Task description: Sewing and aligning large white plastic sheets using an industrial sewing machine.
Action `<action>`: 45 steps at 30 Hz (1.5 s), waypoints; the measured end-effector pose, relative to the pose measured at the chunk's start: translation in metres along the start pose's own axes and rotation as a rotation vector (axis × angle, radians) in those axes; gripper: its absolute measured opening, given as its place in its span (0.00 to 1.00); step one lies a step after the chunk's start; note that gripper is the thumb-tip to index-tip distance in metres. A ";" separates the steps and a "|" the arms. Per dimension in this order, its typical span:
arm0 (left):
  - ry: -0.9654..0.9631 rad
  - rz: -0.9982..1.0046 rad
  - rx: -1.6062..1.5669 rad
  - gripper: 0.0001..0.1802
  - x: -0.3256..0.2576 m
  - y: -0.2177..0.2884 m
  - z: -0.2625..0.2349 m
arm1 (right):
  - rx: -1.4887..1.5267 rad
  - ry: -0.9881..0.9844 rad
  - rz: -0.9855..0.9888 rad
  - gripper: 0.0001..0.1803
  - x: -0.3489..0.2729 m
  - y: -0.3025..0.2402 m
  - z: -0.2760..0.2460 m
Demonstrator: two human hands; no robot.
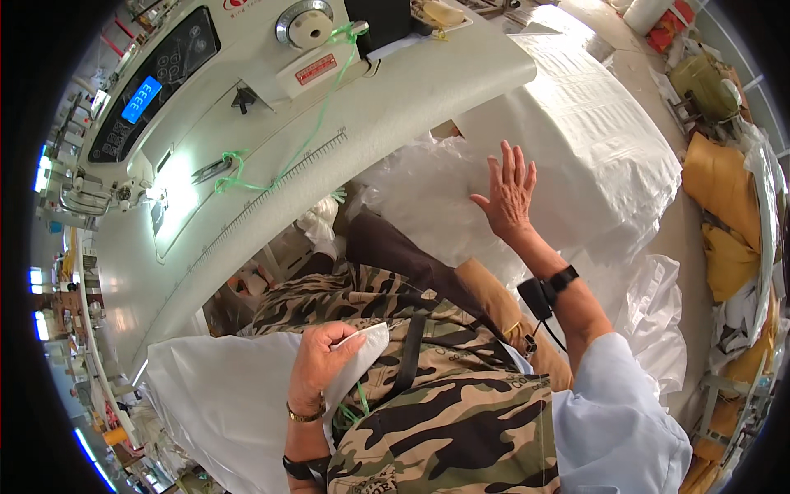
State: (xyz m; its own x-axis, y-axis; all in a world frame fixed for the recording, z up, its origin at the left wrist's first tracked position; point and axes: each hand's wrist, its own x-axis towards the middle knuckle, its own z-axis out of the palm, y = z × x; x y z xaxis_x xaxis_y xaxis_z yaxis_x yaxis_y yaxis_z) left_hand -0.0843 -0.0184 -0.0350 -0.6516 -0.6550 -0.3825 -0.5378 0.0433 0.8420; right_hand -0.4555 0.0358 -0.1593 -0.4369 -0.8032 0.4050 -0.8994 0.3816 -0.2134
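My left hand point(322, 361) is closed on the edge of a white woven sack point(222, 395) that lies across my lap at the lower left. My right hand point(508, 191) is flat, fingers spread, pressing on a big stack of white woven sacks point(592, 140) to my right. A black device is strapped to that wrist point(547, 288). A camouflage apron point(444, 412) covers my front.
A large cream industrial sewing machine point(271, 132) with a black control panel and blue display curves across the upper left. Clear plastic sheeting point(411, 189) lies under its arm. Yellow and white bags point(724, 214) pile up at the far right.
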 end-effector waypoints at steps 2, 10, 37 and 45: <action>-0.013 0.014 0.002 0.13 0.000 0.000 -0.002 | -0.124 -0.099 0.067 0.42 -0.006 0.022 0.030; 0.063 -0.110 -0.027 0.14 -0.003 -0.003 0.002 | -0.474 -0.078 -0.062 0.37 -0.008 0.096 0.104; 0.002 0.131 -0.088 0.14 -0.010 -0.008 -0.002 | 0.058 -0.265 0.323 0.13 0.020 0.132 -0.096; 0.001 0.119 -0.119 0.13 -0.010 -0.010 0.000 | 0.239 -0.251 0.383 0.20 0.013 0.118 -0.078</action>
State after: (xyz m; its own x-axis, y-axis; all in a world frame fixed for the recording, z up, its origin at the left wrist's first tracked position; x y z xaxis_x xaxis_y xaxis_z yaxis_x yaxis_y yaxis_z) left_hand -0.0729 -0.0123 -0.0399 -0.7065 -0.6512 -0.2772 -0.3896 0.0309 0.9205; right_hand -0.5686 0.1063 -0.1100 -0.6904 -0.7224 0.0379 -0.6336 0.5786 -0.5136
